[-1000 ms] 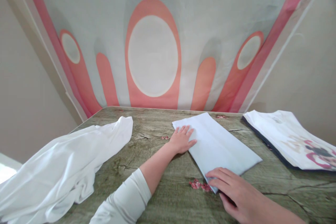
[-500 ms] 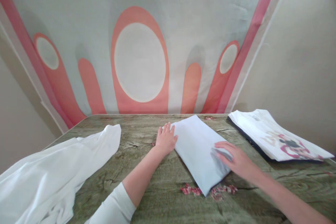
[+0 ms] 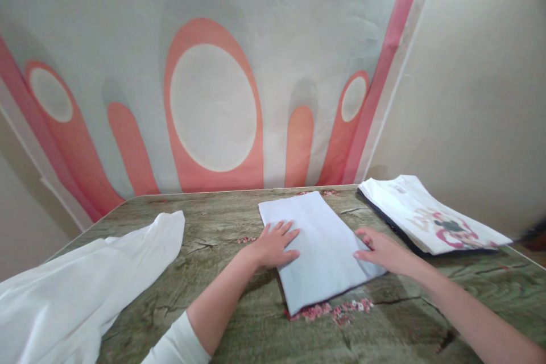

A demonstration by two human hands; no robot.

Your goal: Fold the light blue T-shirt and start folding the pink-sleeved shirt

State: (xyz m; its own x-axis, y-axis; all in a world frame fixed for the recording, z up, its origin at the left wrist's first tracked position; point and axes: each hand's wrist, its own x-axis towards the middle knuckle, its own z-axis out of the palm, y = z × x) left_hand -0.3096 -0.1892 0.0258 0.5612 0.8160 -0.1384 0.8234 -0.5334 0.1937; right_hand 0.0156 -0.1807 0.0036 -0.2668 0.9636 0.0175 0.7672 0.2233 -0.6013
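Folded white cloth (image 3: 319, 261), toward table's (image 3: 157, 301) far edge: seemingly steadied under left hand (image 3: 273, 245), fingers spread; right hand (image 3: 386, 251) at right border, fingers curled, grip unclear.

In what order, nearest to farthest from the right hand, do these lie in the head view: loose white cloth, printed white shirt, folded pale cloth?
From the right hand:
1. Folded pale cloth: in the middle, touching the hand.
2. Printed white shirt: off to the right.
3. Loose white cloth: far left.
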